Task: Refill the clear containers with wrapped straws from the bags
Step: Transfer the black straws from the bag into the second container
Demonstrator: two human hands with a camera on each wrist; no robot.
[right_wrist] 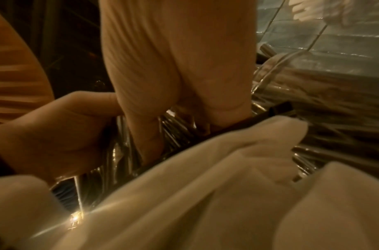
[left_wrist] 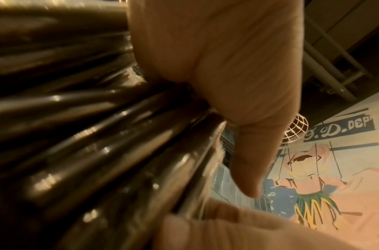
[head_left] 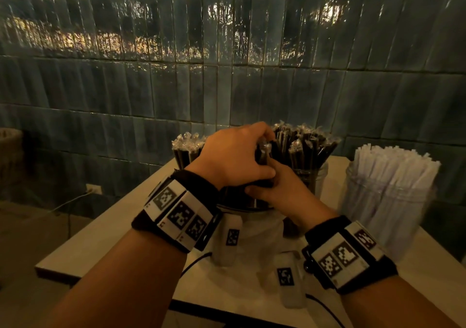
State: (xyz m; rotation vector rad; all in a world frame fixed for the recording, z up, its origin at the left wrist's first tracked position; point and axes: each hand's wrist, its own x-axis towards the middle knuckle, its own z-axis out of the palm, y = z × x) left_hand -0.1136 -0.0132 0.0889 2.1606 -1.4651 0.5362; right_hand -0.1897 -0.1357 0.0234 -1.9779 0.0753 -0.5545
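A bundle of black straws in clear wrappers (head_left: 263, 151) stands up out of a white bag (head_left: 259, 226) at the middle of the table. My left hand (head_left: 234, 156) grips the top of this bundle from above. Close up, the straws (left_wrist: 77, 135) fill the left wrist view. My right hand (head_left: 282, 191) holds the bundle lower down, at the bag's mouth, thumb curled round it. In the right wrist view the white bag (right_wrist: 205, 186) lies in front and the straws (right_wrist: 175, 132) show between my fingers (right_wrist: 173, 59). Behind stands a clear container (head_left: 310, 176) packed with black straws.
A second bunch of black wrapped straws (head_left: 185, 148) stands at the back left, half hidden by my left hand. A clear jar of white paper-wrapped straws (head_left: 385, 201) stands at the right. The pale table (head_left: 113, 239) meets a dark tiled wall. A wall socket (head_left: 93, 189) with a cable lies to the left.
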